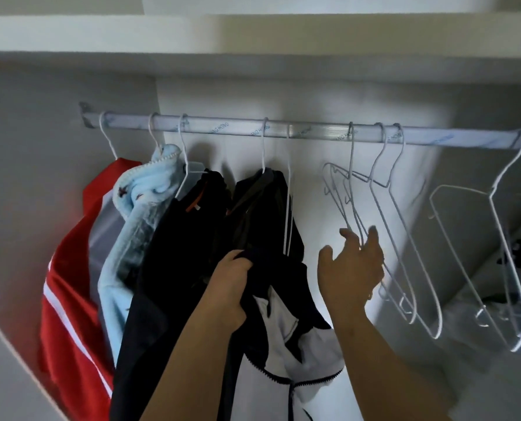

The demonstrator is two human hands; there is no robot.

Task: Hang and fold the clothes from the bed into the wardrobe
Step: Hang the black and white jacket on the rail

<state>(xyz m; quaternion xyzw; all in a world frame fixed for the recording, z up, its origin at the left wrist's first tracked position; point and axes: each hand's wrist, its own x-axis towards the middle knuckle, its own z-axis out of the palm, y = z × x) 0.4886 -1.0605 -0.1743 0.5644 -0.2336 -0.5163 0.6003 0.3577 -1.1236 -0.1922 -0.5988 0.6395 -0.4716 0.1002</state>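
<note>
Holds the jacket [286, 320] bunched in the left hand [231, 287], all curled tight into the dark cloth, low in the middle and just in front of the hung clothes [192, 253]. Not on the rod [283, 130] yet, so by judgement at the step of taking a hanger. Reaches up with the right hand [351, 268] to the empty hanger [349, 159], the nearest one to the right of the clothes. There the fingers [374, 238] spread and only a little bent, touching the thin wire, with the wire passing between two of them, not closed around it. Most of the hanger above the fingertips, hook on the rod high overhead, long axis slanting from the hook down toward the lower right, body seen almost edge-on. Right hand clearly the nearer one, at the wire itself; left hand well to the left and busy with the jacket. Probably needs next to close on the lower wire, then to lift upward to free the hook from the rod, then to bring the hanger leftward to the jacket. Some risk of catching the neighbouring wires, hanging very near on the right.
</note>
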